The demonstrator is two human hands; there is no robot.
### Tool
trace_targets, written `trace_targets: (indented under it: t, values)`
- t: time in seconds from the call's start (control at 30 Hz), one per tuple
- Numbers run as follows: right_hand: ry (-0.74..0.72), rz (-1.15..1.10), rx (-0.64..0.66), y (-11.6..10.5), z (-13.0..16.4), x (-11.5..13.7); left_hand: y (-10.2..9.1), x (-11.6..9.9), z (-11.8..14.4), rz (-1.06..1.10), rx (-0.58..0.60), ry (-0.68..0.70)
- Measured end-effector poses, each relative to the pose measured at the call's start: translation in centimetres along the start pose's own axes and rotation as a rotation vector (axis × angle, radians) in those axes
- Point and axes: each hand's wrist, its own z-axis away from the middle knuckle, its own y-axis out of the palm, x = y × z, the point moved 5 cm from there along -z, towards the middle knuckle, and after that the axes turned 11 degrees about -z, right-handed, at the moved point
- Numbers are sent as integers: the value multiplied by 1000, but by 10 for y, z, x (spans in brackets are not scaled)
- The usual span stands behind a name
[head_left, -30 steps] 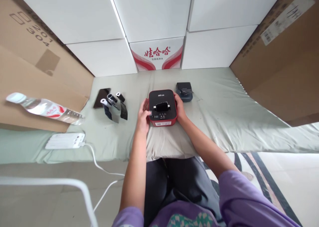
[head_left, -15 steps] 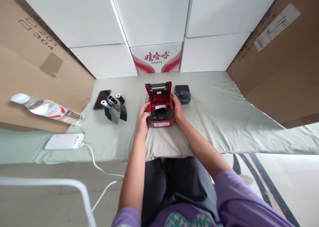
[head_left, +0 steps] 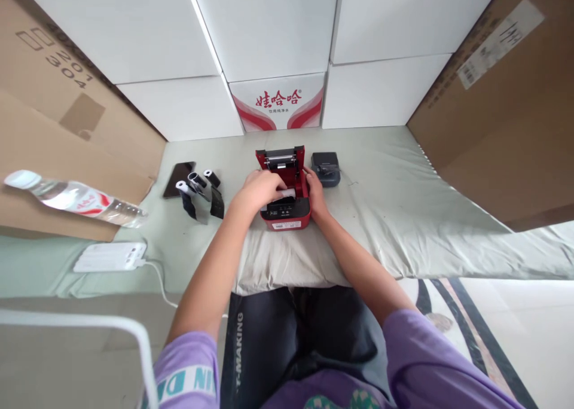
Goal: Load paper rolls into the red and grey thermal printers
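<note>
A small red and black printer [head_left: 287,213] sits on the pale green sheet [head_left: 394,205] in front of me, its lid [head_left: 280,158] flipped up and back. My left hand [head_left: 258,189] reaches into the opened compartment and covers most of the white paper roll [head_left: 288,192] inside; its fingers curl around the roll. My right hand [head_left: 314,194] rests against the printer's right side, holding the body steady.
Three black-and-white rolls [head_left: 200,191] and a dark phone [head_left: 178,178] lie left of the printer. A dark grey device [head_left: 325,168] sits to its right. A white power strip [head_left: 110,257], a water bottle [head_left: 72,198], cardboard and white boxes surround the area.
The printer's lid went from closed to open. My left hand then left the printer's left side and moved into the open compartment over the paper roll. My right hand stayed at the right side.
</note>
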Motion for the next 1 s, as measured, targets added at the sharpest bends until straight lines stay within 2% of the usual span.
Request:
trace_targets:
  t: [0.1, 0.2, 0.33, 0.43, 0.5, 0.6, 0.7, 0.77, 0.83, 0.93, 1.0]
  values:
    - [3, 19, -1, 2, 1, 4, 9, -4, -11, -152, 72, 16]
    - [14, -1, 7, 2, 1, 3, 6, -9, -9, -111, 66, -11]
    - [25, -13, 6, 1, 0, 1, -17, -20, 13, -7, 39, -8]
    - [27, 6, 6, 1, 1, 3, -48, -24, 36, 181, -8, -16]
    - [37, 14, -2, 2, 2, 4, -77, -15, 49, 255, -138, -54]
    - [46, 16, -17, 2, 2, 5, -119, 20, 59, 299, -390, -163]
    - [48, 9, -14, 2, 2, 4, -137, 64, 50, 305, -471, -249]
    - [50, 5, -10, 3, 2, 4, -134, 92, 40, 200, -475, -384]
    - [53, 0, -11, 3, 2, 4, -122, 111, 28, -23, -407, -469]
    - [55, -4, -5, 3, 2, 5, -97, 122, 14, -356, -314, -485]
    - [54, -6, 4, 4, 2, 5, -85, 124, 10, -491, -292, -484]
